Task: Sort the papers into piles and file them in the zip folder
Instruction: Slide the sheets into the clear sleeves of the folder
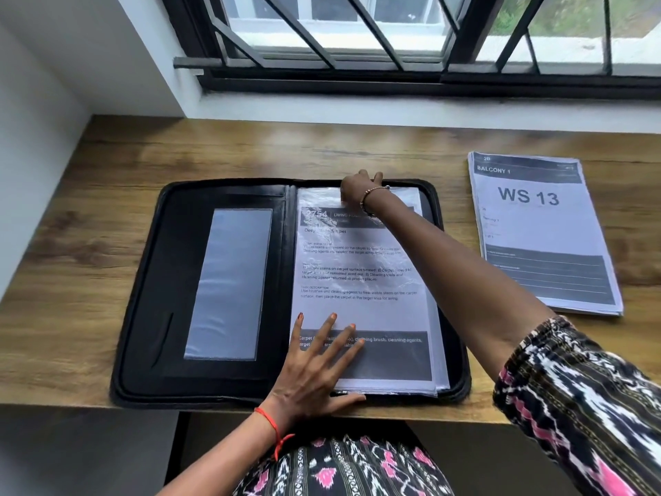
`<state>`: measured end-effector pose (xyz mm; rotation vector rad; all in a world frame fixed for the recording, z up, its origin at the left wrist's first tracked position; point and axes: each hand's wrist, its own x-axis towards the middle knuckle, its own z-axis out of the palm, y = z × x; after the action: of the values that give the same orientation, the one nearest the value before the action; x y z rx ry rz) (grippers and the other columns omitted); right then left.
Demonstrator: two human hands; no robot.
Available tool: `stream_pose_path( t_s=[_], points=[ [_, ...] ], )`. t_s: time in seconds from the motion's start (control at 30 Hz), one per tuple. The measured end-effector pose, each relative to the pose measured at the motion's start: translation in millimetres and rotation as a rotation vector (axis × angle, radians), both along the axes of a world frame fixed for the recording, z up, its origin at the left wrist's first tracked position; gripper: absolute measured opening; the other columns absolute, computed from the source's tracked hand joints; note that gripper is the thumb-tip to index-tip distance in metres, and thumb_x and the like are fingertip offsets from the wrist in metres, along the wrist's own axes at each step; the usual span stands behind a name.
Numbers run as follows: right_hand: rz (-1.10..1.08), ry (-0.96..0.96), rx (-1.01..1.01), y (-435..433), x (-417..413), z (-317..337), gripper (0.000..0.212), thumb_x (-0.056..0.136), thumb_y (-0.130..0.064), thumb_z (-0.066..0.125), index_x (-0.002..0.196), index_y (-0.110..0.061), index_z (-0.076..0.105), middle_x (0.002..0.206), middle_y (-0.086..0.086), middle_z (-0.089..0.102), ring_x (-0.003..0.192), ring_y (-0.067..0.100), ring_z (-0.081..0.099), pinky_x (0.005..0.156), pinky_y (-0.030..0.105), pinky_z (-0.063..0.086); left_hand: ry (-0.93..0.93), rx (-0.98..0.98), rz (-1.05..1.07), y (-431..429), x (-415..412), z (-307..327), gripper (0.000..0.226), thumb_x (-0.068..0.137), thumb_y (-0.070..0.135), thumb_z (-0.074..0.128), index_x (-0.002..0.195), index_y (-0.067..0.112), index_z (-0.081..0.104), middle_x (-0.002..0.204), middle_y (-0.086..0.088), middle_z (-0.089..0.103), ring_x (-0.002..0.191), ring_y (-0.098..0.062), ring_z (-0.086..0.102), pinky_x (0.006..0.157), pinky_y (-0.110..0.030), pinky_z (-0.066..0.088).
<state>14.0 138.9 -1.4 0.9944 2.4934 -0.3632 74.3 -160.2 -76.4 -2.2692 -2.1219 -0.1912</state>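
Observation:
A black zip folder lies open on the wooden desk. Its right half holds clear plastic sleeves with a printed sheet headed "2754 Living Room" on top. My left hand lies flat with spread fingers on the lower part of that sheet. My right hand reaches across to the top edge of the sleeves, fingers curled at the edge; the wrist hides what they grip. A second pile of papers, headed "Balcony 1, WS 13", lies on the desk to the right of the folder.
The desk is wooden and runs along a white wall under a barred window. The folder's left half carries a clear pocket and a pen slot. The desk's front edge is just under the folder.

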Motion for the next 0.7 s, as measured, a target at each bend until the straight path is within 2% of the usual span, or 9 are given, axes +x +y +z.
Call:
stream_pose_path(
  t_s=[0.1,0.2,0.27,0.37,0.43,0.47,0.57,0.7],
  points=[
    [0.028,-0.011,0.001,-2,0,2,0.027,0.091,-0.001,0.045,0.116,-0.006,0.054,0.128,0.017,0.048,0.129,0.03,0.03,0.108,0.052,0.016,-0.037,-0.064,0.013,0,0,-2,0.081,0.078,0.077,0.037,0.136,0.022,0.042,0.149,-0.006,0.03,0.138,-0.032,0.028,0.101,-0.064,0.024],
    [0.048,-0.015,0.016,-7,3,9,0.014,0.091,-0.001,0.042,0.089,-0.009,0.053,0.123,0.017,0.052,0.124,0.031,0.039,0.108,0.057,0.014,-0.063,-0.128,0.008,2,0,-1,0.082,0.077,0.078,0.036,0.138,0.022,0.04,0.152,-0.008,0.025,0.14,-0.032,0.022,0.102,-0.064,0.022],
    [0.024,0.03,0.044,-12,6,14,0.013,0.09,-0.004,0.043,0.084,-0.012,0.051,0.118,0.015,0.057,0.118,0.031,0.047,0.108,0.057,0.015,-0.071,-0.155,0.009,3,-1,1,0.082,0.078,0.078,0.035,0.139,0.024,0.039,0.154,-0.01,0.022,0.142,-0.033,0.018,0.104,-0.065,0.018],
    [0.005,0.224,0.212,-26,16,3,0.026,0.094,-0.014,0.038,0.114,-0.007,0.053,0.125,0.014,0.054,0.122,0.029,0.042,0.106,0.049,0.022,-0.074,-0.196,0.006,4,-1,1,0.081,0.079,0.077,0.033,0.141,0.025,0.038,0.155,-0.01,0.021,0.143,-0.034,0.015,0.104,-0.065,0.015],
    [0.011,0.409,0.244,-45,22,-11,0.04,0.098,-0.022,0.033,0.133,-0.005,0.039,0.141,0.016,0.038,0.133,0.028,0.032,0.109,0.045,0.023,-0.072,-0.212,-0.016,5,-1,3,0.078,0.08,0.076,0.032,0.142,0.029,0.037,0.155,-0.008,0.02,0.143,-0.034,0.015,0.103,-0.067,0.014],
    [0.039,0.459,0.192,-57,24,-18,0.047,0.099,-0.026,0.031,0.141,-0.006,0.029,0.15,0.015,0.026,0.14,0.027,0.021,0.113,0.044,0.018,-0.068,-0.21,-0.035,5,-1,4,0.076,0.081,0.075,0.032,0.142,0.032,0.035,0.156,-0.007,0.02,0.143,-0.033,0.015,0.103,-0.068,0.013],
    [0.109,0.384,0.014,-88,21,-40,0.059,0.1,-0.038,0.026,0.149,-0.01,0.006,0.157,0.009,-0.004,0.145,0.021,-0.003,0.117,0.04,-0.001,-0.056,-0.176,-0.116,5,2,5,0.074,0.083,0.072,0.033,0.145,0.031,0.029,0.156,-0.005,0.018,0.143,-0.03,0.017,0.103,-0.068,0.012],
    [0.049,0.286,0.03,-96,26,-58,0.064,0.099,-0.048,0.016,0.148,-0.014,-0.006,0.157,0.001,-0.012,0.144,0.013,-0.012,0.115,0.035,-0.012,-0.089,-0.15,-0.088,4,3,4,0.078,0.083,0.071,0.035,0.145,0.023,0.027,0.154,-0.005,0.021,0.143,-0.029,0.016,0.103,-0.064,0.016]
  ],
)
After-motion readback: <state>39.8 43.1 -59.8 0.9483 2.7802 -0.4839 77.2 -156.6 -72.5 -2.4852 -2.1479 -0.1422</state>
